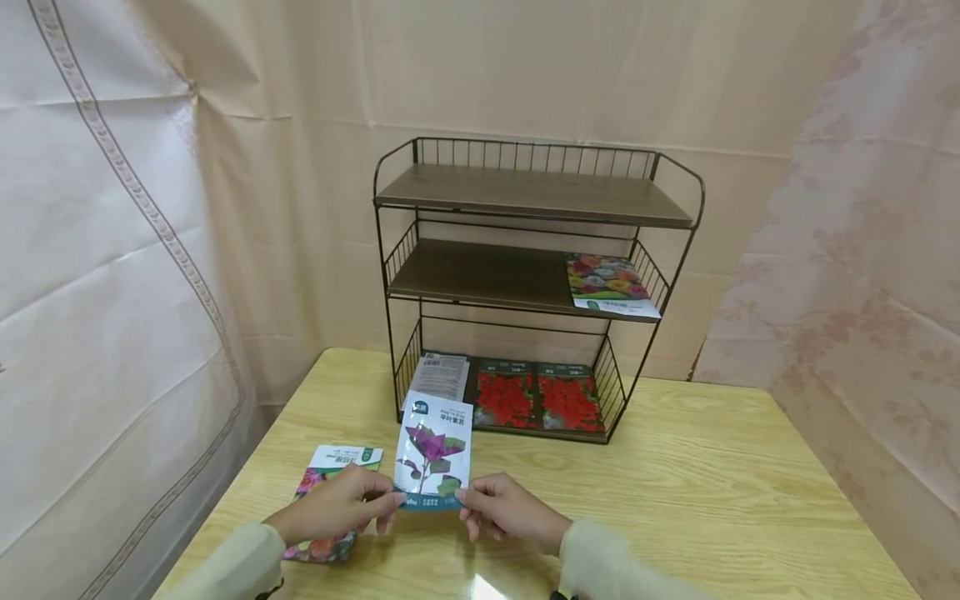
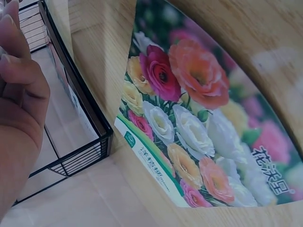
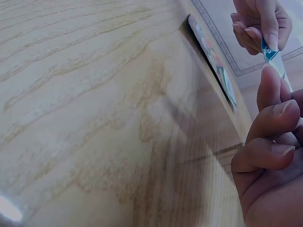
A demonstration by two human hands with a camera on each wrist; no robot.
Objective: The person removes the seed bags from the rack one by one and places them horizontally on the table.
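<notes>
A white seed packet (image 1: 433, 450) with a purple flower picture is held up over the table, its printing upside down. My left hand (image 1: 341, 503) pinches its near left corner between thumb and fingers. At the near right corner my right hand (image 1: 513, 510) pinches it likewise. Beneath and beside the left hand lies a packet with many-coloured flowers (image 2: 189, 127) on the table, partly covered by that hand in the head view. In the right wrist view the held packet (image 3: 277, 64) shows edge-on between both hands.
A three-tier rack (image 1: 517, 200) with black wire sides stands at the table's back. Its middle shelf bears a flower packet (image 1: 609, 279) at right. On the bottom shelf lie two red-flower packets (image 1: 504, 398) and, at left, a packet with grey print (image 1: 441, 377). Curtains hang behind.
</notes>
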